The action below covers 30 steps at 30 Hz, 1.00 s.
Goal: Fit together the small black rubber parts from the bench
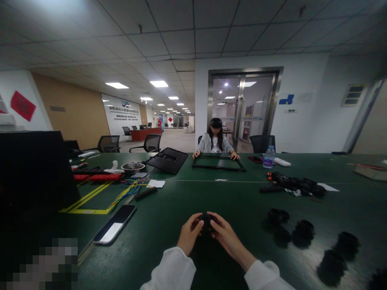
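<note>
At the lower left of the frame, a flat black smartphone lies on the green-topped bench. Risk: an outward sweep of the near forearm could push it. Just beyond it, thin multicoloured cables lie loosely tangled; a snagged strand could drag neighbouring items.

At the lower centre, the left hand grips one side of a small, dark, rounded part, with its thumb and fingers closed on it. The right hand grips the opposite side in the same manner. The part is between the two sets of fingertips, near the bench; contact with the surface cannot be confirmed. Its detail is too dark to read, so misalignment could pass unnoticed. Uneven finger pressure could tilt the part or make it slip, and excess force could damage it.

At the lower right, short black cylindrical pieces stand or lie in a loose group. Cause of hazard: their round shape. A knock from the right sleeve could topple one or roll it into its neighbours.
</note>
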Available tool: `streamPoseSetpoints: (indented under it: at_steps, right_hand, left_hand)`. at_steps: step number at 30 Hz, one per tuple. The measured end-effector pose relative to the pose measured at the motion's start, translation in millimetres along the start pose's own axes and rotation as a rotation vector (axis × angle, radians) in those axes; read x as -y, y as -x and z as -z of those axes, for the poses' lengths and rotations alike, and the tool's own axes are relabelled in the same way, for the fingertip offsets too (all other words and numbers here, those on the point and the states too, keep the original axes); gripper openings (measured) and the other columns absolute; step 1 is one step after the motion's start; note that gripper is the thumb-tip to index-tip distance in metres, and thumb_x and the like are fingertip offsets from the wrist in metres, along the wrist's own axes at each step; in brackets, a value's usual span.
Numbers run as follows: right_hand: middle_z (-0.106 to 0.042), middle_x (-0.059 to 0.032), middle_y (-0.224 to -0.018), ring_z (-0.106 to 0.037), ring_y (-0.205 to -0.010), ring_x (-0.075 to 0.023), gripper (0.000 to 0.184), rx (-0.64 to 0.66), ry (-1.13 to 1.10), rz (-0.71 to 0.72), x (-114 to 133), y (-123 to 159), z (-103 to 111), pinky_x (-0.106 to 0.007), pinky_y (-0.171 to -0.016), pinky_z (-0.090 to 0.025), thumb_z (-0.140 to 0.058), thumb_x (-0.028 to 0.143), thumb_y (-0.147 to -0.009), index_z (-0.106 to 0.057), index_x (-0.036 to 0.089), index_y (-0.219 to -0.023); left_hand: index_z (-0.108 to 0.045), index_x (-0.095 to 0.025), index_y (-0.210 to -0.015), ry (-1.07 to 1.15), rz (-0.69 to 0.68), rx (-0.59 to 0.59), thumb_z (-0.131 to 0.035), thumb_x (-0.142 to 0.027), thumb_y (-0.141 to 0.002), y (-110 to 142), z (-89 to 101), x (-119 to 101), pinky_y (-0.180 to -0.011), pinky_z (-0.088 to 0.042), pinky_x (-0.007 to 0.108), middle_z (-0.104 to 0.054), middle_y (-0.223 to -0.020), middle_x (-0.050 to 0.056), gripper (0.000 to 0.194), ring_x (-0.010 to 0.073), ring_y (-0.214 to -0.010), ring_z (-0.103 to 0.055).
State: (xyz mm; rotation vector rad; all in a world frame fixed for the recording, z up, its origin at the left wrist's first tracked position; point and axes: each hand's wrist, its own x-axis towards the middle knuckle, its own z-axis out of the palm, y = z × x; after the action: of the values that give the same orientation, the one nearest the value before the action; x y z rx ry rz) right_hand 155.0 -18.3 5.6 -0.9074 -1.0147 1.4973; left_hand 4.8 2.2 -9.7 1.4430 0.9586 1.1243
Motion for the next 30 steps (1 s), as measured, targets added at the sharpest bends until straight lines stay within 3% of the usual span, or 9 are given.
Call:
streamPoseSetpoints:
  at_steps: [6, 13, 19, 22, 30]
  right_hand:
    - [-0.055, -0.0026, -0.095, -0.052, -0.082, -0.0142, 0.034, 0.01, -0.013, 0.037, -0.1, 0.5, -1.4, -0.023, -0.061, -0.041, -0.064, 0.03, -0.062, -0.057, 0.024, -0.094]
    - [-0.055, -0.0028, -0.096, -0.054, -0.083, -0.0162, 0.032, -0.031, -0.083, -0.017, 6.5, 2.5, -2.3, -0.027, -0.065, -0.044, -0.064, 0.031, -0.061, -0.058, 0.023, -0.091]
    - [-0.055, -0.0031, -0.097, -0.054, -0.082, -0.0152, 0.032, -0.022, -0.11, -0.03, 6.2, 2.3, -2.0, -0.027, -0.066, -0.044, -0.065, 0.028, -0.061, -0.058, 0.022, -0.092]
    - [-0.055, -0.003, -0.095, -0.054, -0.081, -0.0149, 0.033, -0.011, -0.101, -0.023, 5.7, 2.0, -1.9, -0.026, -0.065, -0.044, -0.066, 0.029, -0.06, -0.059, 0.021, -0.091]
    - [-0.055, -0.0038, -0.097, -0.053, -0.086, -0.0158, 0.033, 0.06, 0.017, -0.044, 9.5, 6.5, -3.6, -0.028, -0.071, -0.043, -0.063, 0.029, -0.064, -0.057, 0.02, -0.095]
  left_hand:
    - [-0.053, -0.015, -0.092, -0.015, -0.008, -0.072, -0.048, -0.045, -0.073, -2.6, -2.4, 5.4, -0.049, -0.042, 0.023, -0.052, -0.066, 0.0, 0.037, 0.0117, -0.056, -0.051]
    - [-0.049, -0.014, -0.103, 0.02, -0.008, -0.011, -0.062, -0.039, -0.064, -4.2, 0.5, 11.2, -0.053, -0.043, 0.023, -0.057, -0.084, 0.005, 0.049, 0.0134, -0.066, -0.053]
    - [-0.053, -0.013, -0.091, -0.022, -0.008, -0.037, -0.058, -0.044, -0.066, -4.7, -1.3, 10.5, -0.048, -0.041, 0.022, -0.056, -0.07, 0.002, 0.039, 0.0103, -0.053, -0.05]
    - [-0.053, -0.014, -0.085, -0.022, -0.015, -0.06, -0.058, -0.046, -0.065, -2.7, -2.4, 5.9, -0.046, -0.041, 0.02, -0.057, -0.073, 0.003, 0.037, 0.0134, -0.061, -0.053]
    - [-0.049, -0.017, -0.097, 0.042, -0.011, -0.077, -0.056, -0.043, -0.068, 1.3, -0.6, -0.6, -0.057, -0.046, 0.025, -0.054, -0.095, 0.008, 0.04, 0.0196, -0.082, -0.055]
